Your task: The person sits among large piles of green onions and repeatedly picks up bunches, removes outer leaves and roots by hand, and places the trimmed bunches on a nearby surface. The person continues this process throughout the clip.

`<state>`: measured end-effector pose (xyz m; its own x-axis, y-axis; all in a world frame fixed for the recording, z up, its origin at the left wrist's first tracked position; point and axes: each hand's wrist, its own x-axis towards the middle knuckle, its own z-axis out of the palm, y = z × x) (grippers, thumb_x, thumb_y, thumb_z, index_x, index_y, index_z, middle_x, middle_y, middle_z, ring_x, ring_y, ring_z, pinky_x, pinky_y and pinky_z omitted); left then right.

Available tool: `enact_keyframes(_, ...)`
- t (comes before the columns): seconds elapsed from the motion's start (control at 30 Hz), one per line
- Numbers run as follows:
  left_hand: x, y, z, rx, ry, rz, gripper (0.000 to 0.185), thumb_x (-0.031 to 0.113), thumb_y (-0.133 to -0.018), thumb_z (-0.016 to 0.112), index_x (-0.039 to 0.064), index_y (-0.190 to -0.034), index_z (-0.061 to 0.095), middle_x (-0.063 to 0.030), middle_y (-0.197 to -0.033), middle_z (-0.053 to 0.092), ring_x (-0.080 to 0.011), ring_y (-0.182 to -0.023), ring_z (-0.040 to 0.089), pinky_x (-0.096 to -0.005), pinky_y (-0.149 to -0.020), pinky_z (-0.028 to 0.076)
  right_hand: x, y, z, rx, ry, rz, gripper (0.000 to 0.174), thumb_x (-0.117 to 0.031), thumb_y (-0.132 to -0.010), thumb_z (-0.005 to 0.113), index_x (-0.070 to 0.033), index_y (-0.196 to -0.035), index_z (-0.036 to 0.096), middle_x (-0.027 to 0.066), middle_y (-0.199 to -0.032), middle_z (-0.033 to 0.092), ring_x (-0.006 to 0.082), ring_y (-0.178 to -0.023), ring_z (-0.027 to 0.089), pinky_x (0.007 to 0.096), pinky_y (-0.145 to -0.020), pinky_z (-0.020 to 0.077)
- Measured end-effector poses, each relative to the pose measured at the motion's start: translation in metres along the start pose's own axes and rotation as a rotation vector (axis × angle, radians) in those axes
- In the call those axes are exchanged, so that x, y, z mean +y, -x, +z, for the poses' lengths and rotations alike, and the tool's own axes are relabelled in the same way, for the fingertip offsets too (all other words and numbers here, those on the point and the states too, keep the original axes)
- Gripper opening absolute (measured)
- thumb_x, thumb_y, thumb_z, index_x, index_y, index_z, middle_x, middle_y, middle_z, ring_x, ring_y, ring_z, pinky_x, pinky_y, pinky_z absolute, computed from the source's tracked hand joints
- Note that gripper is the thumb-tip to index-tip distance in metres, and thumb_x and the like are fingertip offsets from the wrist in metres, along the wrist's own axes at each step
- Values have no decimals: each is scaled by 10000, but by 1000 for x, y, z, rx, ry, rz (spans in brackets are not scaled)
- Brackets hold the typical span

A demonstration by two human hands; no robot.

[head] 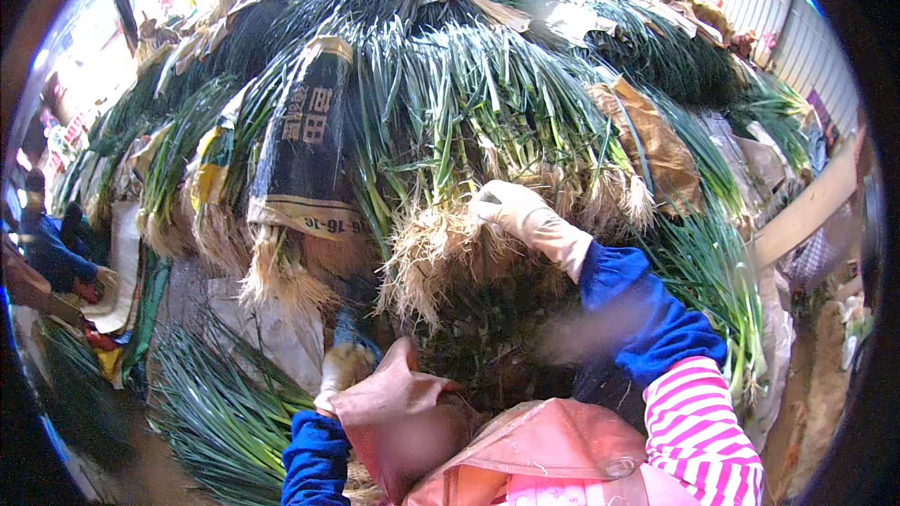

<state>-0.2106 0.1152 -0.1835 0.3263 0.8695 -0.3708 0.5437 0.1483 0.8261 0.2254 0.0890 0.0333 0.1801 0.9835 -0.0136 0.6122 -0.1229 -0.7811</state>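
A large heap of green onions (478, 77) lies before me, its leaves pointing away and its pale, stringy roots (436, 246) towards me. My right hand (510, 211), in a whitish glove, touches the roots at the near edge of the heap; its fingertips are partly hidden among them, so a firm grip cannot be made out. Low on the left, my gloved left hand (344, 369) is beside a blue item (355, 330), next to a pink apron (401, 400); what it holds is unclear. More green onions (225, 400) lie left of that hand, their leaves pointing left.
A dark printed sack (306, 133) and a brown sack (654, 147) drape over the heap. A loose bunch of green onions (724, 295) lies at right, near a wooden beam (808, 211). A co-worker's blue sleeve (63, 253) shows at left; other people sit behind the heap.
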Motion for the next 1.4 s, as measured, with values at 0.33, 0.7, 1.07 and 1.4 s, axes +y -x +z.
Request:
enact_keyframes(0.33, 179, -98, 16, -215, 520, 82, 534, 480, -931, 619, 43, -1237, 610, -64, -1136, 667, -213, -1013, 625, -350, -918, 469, 54, -51, 58, -101, 76, -49, 612, -578, -854, 594, 14, -971, 695, 287, -969, 669, 412, -1002, 623, 452, -899, 468)
enact_keyframes(0.7, 189, -148, 63, -371, 841, -36, 585, 473, -964, 576, 25, -1339, 543, -105, -1267, 630, -242, -1072, 613, -389, -992, 481, 32, -56, 59, -51, -404, 242, 856, -596, -696, 755, 94, -1174, 587, 247, -1127, 659, 363, -1029, 643, 430, -886, 490)
enact_keyframes(1.07, 258, -82, 61, -712, 1217, -190, 476, 328, -983, 585, 13, -1338, 540, -156, -1317, 600, -264, -1186, 594, -419, -1056, 460, 24, -60, 53, -148, -830, 156, 540, -440, -820, 739, 27, -1086, 681, 127, -989, 713, 198, -909, 646, 349, -832, 494)
enact_keyframes(1.4, 156, -159, 74, -478, 3348, -1968, 534, 366, -1064, 328, 61, -1501, 345, -63, -1569, 318, -258, -1434, 278, -407, -1225, 155, 30, -45, 34, -248, -387, 175, 848, -553, -754, 740, 99, -1259, 542, 255, -1253, 601, 334, -1174, 563, 392, -1025, 404)
